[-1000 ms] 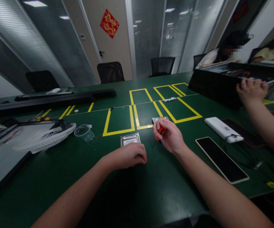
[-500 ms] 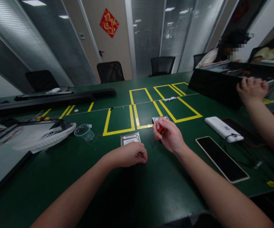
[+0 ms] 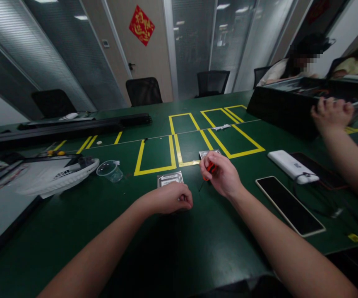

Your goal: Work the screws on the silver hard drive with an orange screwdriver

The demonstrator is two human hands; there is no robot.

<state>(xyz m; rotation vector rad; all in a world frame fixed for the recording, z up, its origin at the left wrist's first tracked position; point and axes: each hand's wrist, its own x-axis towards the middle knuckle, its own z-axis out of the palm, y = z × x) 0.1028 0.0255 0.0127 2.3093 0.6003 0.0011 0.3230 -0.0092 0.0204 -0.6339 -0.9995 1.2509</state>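
The right hand (image 3: pixel 220 174) is closed around the red and black screwdriver (image 3: pixel 210 167), whose thin shaft points down to the green table (image 3: pixel 211 236). The left hand (image 3: pixel 173 198) has its fingers curled narrowly, hiding the near part of the hard drive (image 3: pixel 169 178); if it holds something, I cannot tell. The other drive (image 3: pixel 209 153) lies behind the right hand.
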